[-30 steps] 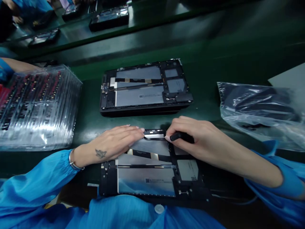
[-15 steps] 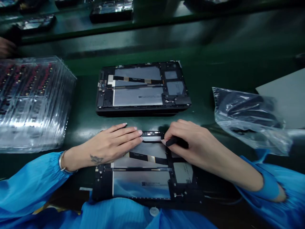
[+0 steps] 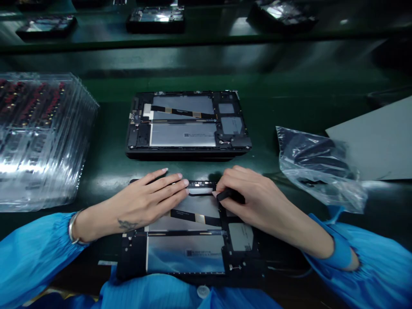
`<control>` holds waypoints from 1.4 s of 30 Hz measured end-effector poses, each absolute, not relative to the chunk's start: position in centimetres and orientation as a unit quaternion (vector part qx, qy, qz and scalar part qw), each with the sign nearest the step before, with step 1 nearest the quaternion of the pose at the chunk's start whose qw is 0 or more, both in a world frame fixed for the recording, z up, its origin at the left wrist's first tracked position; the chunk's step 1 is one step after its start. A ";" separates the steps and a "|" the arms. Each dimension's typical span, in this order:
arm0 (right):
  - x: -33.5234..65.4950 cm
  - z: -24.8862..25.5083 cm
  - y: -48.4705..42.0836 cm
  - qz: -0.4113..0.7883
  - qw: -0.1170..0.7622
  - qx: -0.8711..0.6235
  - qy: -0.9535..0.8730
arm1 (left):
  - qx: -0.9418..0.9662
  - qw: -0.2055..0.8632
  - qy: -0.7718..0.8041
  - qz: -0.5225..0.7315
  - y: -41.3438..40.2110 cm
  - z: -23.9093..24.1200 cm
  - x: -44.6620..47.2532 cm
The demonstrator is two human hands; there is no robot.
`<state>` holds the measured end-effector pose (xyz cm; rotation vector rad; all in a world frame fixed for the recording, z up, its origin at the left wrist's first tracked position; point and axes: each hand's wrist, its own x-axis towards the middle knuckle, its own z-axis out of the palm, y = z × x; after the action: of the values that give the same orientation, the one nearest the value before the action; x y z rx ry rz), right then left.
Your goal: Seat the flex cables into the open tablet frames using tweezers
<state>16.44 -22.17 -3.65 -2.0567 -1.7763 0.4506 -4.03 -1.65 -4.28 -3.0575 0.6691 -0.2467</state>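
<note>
Directly in front of me lies an opened tablet (image 3: 186, 253), its silver battery cells and a slanting black ribbon cable (image 3: 193, 217) exposed. My left hand (image 3: 151, 199) rests flat across its upper left part, fingers stretched out, the tips at the far edge. My right hand (image 3: 246, 191) is closed in a pinch around a short black stick-like piece (image 3: 225, 195) at the far edge, right of centre. Between the hands, a narrow strip with small bright components (image 3: 200, 184) and a whitish band (image 3: 200, 190) show along that edge. The pinching fingertips are partly hidden.
Beyond my hands sits another opened tablet (image 3: 183, 134), apparently stacked on others. Clear plastic trays (image 3: 41, 146) holding small boards are piled at left. A plastic bag with dark contents (image 3: 318, 159) lies at right beside a grey sheet (image 3: 376, 141). More devices (image 3: 157, 19) stand on the far ledge.
The camera view has shifted slightly, so the surroundings appear moved. Both hands stay at much the same spots on the near tablet, with the right hand's pinch kept.
</note>
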 end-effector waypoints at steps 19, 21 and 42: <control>16.5 -4.1 -21.9 0.109 0.173 -0.726 -0.657 | -0.966 0.071 0.233 -0.089 -2.2 -3.8 -3.6; 16.4 -4.1 -21.9 0.108 0.172 -0.725 -0.658 | -0.964 0.084 0.234 -0.090 -2.5 -3.6 -3.3; 5.0 -3.5 -26.8 0.179 0.638 -0.562 -0.494 | -0.984 0.031 0.168 -0.042 -3.2 -3.6 0.3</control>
<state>4.95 -26.81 -3.47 -1.2828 -1.1282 0.4093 0.29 -3.21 -3.64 -3.0330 0.5185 -0.1295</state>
